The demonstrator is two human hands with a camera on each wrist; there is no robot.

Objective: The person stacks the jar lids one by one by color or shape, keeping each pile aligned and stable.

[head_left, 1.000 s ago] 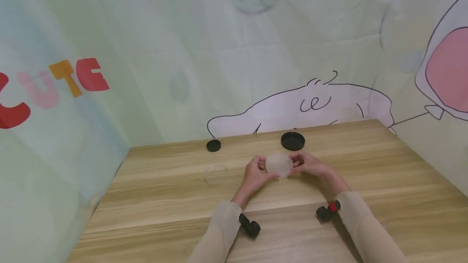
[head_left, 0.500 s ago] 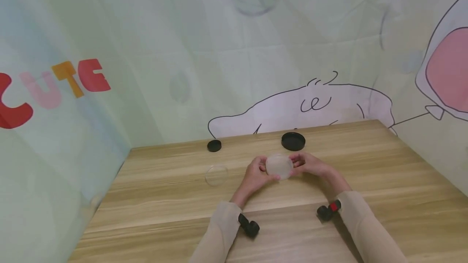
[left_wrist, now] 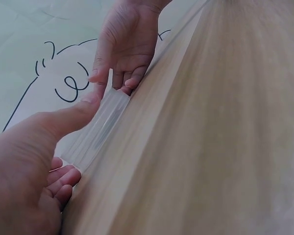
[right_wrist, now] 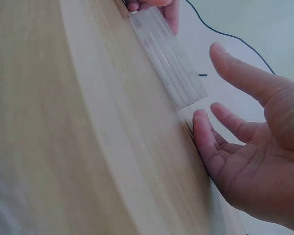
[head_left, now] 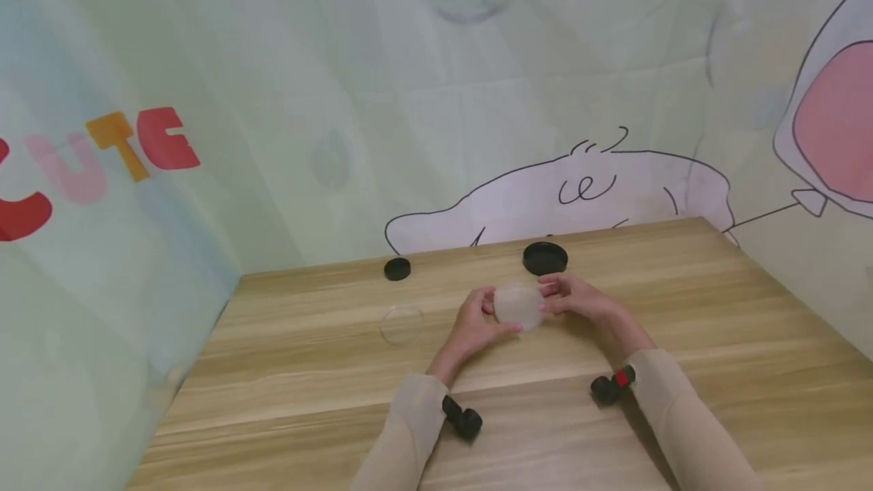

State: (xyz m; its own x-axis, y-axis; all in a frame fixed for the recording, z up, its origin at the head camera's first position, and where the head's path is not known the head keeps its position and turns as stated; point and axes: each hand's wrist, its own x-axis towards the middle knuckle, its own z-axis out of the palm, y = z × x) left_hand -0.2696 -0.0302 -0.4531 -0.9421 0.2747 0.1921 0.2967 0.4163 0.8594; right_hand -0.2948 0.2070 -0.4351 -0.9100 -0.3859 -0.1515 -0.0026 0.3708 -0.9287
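Note:
A stack of clear, round, shallow plastic pieces (head_left: 518, 308) sits low at the table between both hands; its layered side (right_wrist: 166, 58) shows in the right wrist view. My left hand (head_left: 474, 324) grips its left side, with the thumb over the near edge and curled fingers at the side. My right hand (head_left: 580, 300) is at its right side with fingers spread. In the right wrist view that hand's thumb is raised off the stack, and its fingertips (right_wrist: 200, 117) lie just by the stack's end; whether they touch is unclear.
On the wooden table (head_left: 307, 370), a thin clear disc (head_left: 401, 324) lies left of the hands. A large black round shallow dish (head_left: 546, 258) and a smaller black round piece (head_left: 397, 269) lie near the back edge, before a printed curtain (head_left: 327, 97).
My right hand has loosened from the stack, its fingers spreading and shifting slightly up and away. The left hand keeps its hold, and the stack stays in place.

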